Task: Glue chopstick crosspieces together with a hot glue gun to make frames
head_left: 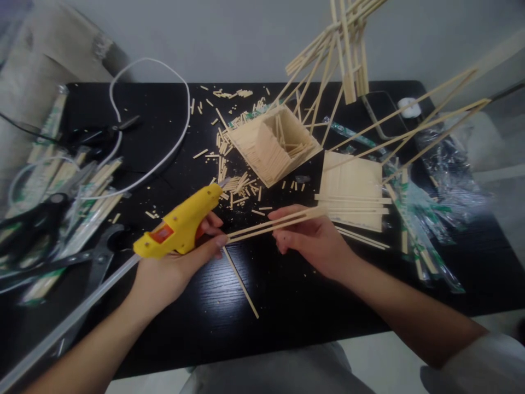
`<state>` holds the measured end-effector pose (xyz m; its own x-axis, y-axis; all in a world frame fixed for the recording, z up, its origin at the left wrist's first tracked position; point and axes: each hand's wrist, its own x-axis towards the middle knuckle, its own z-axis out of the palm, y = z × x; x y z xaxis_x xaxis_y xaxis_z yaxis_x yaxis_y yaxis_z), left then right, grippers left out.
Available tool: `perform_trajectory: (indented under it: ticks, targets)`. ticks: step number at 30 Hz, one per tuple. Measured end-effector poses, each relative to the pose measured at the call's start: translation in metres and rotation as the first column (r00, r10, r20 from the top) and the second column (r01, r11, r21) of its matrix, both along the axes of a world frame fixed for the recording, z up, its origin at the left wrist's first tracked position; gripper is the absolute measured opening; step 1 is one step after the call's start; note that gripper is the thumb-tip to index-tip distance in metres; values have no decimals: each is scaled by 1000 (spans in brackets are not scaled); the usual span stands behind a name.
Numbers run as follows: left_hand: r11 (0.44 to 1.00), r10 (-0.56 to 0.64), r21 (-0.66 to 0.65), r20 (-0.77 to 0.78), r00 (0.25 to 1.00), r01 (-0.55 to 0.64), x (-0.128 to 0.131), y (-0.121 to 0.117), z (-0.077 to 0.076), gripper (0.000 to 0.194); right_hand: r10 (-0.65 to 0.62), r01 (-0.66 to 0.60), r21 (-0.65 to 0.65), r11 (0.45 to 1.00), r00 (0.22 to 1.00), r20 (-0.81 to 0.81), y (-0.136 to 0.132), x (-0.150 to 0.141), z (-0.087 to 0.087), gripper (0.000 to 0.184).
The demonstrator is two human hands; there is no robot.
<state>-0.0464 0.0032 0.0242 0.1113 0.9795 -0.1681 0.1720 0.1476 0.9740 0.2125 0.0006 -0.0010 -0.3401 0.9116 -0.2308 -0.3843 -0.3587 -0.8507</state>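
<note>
My left hand is closed round a yellow glue gun with a long clear glue stick in its back. Its thumb and a fingertip also pinch the left end of a pair of joined wooden chopsticks. Farther along the same pair, my right hand grips the sticks between thumb and fingers. From below my left thumb a single chopstick slants down toward the table's front edge. Whether it is attached to the pair, I cannot tell. The glue gun's nozzle points away, up and to the right.
Behind my hands stands a wooden stick box among cut pieces. Right of it, a flat stick panel bears long upright sticks. Scissors, pliers and wrapped chopsticks lie left. A white cable loops behind; plastic wrappers lie right.
</note>
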Motion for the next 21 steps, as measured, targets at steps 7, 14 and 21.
perform_trajectory:
  ticks: [7, 14, 21]
  targets:
    - [990, 139, 16, 104, 985, -141, -8, 3, -1, 25, 346, -384, -96, 918, 897, -275, -2, 2, 6, 18]
    - [999, -35, -22, 22, 999, 35, 2, -7, -3, 26, 445, -452, -174, 875, 892, -79, -7, -1, 6, 33]
    - [999, 2, 46, -100, 995, 2, 0, -17, -8, 33, 468, -451, -157, 879, 878, 95, -9, -4, 9, 29]
